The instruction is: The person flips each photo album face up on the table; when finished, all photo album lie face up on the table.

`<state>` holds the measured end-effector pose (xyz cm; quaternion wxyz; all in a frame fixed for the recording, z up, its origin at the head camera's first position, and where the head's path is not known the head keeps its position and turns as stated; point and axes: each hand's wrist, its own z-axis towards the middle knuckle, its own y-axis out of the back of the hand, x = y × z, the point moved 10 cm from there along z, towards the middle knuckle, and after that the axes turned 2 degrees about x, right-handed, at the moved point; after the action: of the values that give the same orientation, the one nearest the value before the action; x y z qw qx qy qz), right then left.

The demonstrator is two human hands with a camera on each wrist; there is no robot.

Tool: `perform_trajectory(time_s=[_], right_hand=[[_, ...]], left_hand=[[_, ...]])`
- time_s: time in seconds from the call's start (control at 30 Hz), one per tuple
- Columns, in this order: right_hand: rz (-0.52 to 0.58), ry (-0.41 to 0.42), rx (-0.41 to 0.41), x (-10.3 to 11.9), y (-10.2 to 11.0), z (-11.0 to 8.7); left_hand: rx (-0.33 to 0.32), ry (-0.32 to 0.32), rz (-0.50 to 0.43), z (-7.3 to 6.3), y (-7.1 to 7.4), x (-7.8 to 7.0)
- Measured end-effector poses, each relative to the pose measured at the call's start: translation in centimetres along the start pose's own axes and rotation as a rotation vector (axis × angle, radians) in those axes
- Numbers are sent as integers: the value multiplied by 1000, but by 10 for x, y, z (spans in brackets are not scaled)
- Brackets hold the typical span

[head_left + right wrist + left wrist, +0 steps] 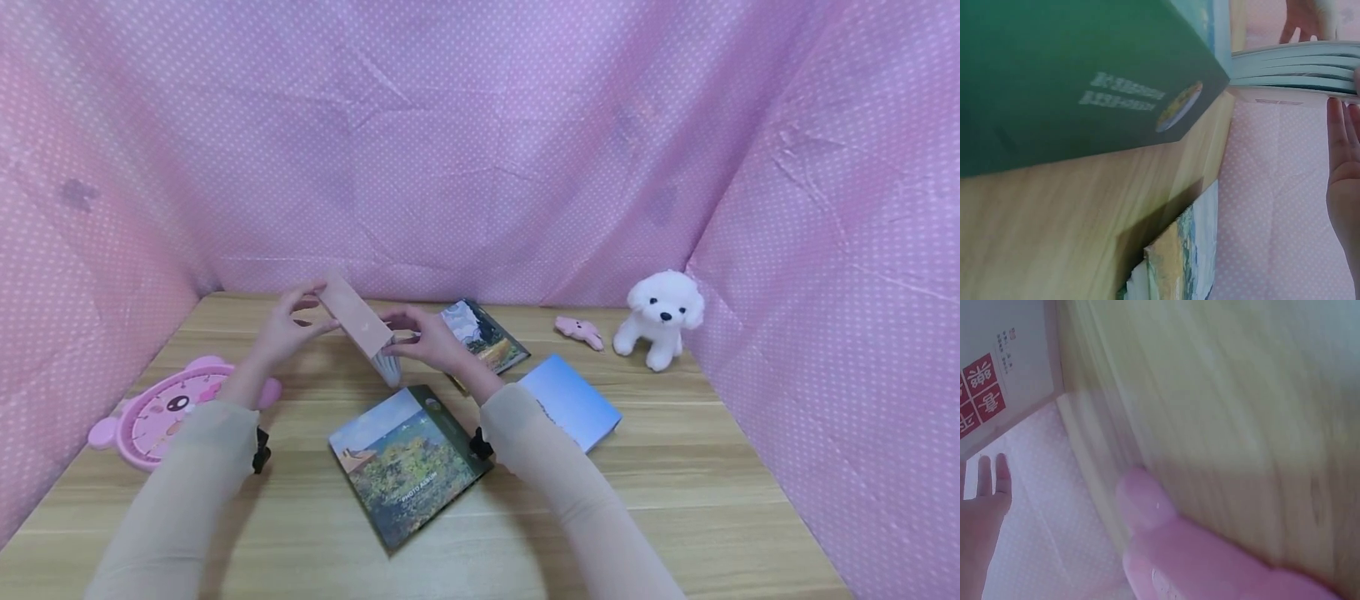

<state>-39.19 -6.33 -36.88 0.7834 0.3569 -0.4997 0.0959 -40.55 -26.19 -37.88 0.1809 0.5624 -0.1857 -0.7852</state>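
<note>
I record one dotted curtain [465, 158] along the rear edge of the desk [690, 492]; wood shows between the blue album [573, 404] and the right edge. Counted: one pink clock [153, 417]; three albums lying down, including a green album [408, 471] and dark album [491, 337]. The left hand [285, 327] and right hand [427, 337], fingers part-spread, together grip one pale book [356, 317] above the desk's rear left; only the left wrist view shows its red squares [988, 403]. One plush dog [663, 317]; one small toy [579, 332].

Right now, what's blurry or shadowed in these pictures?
Head view: tiny mark on the held album indistinct; left wrist view: grain of the table smeared; right wrist view: lettering on the green album blurred, dark shadow beside the landscape book.
</note>
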Motion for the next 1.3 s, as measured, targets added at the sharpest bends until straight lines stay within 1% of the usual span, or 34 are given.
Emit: perform_trajectory(time_s=[0.07, 0.1, 0.2, 0.27, 0.37, 0.53, 0.6, 0.77, 0.93, 1.1, 1.2, 1.3], right_hand=[[-5, 6, 8, -4, -2, 1], [-8, 13, 16, -5, -3, 1], [-16, 43, 49, -7, -6, 2], [-24, 43, 72, -10, -8, 1], [-52, 9, 107, -16, -12, -1], [-134, -81, 177, -32, -22, -7], [-152, -105, 206, -38, -26, -10], [-174, -132, 257, -45, -32, -15], [-200, -134, 265, -49, -33, -17], [-237, -146, 254, -55, -32, -14], [-259, -158, 249, -59, -33, -13], [-282, -169, 248, -62, -34, -11]], left_hand=[[24, 10, 26, -2, 1, 0], [41, 16, 24, -2, 1, 1], [81, 28, -27, -4, 0, 1], [99, 35, -68, -5, -1, 1], [101, 41, -106, -5, 0, 2], [85, 98, -121, -5, 4, 13], [93, 112, -122, -7, 5, 17], [119, 111, -121, -10, 6, 22], [137, 117, -116, -13, 7, 29], [127, 106, -64, -14, 8, 34], [136, 130, -34, -16, 8, 39], [166, 166, -9, -19, 8, 45]])
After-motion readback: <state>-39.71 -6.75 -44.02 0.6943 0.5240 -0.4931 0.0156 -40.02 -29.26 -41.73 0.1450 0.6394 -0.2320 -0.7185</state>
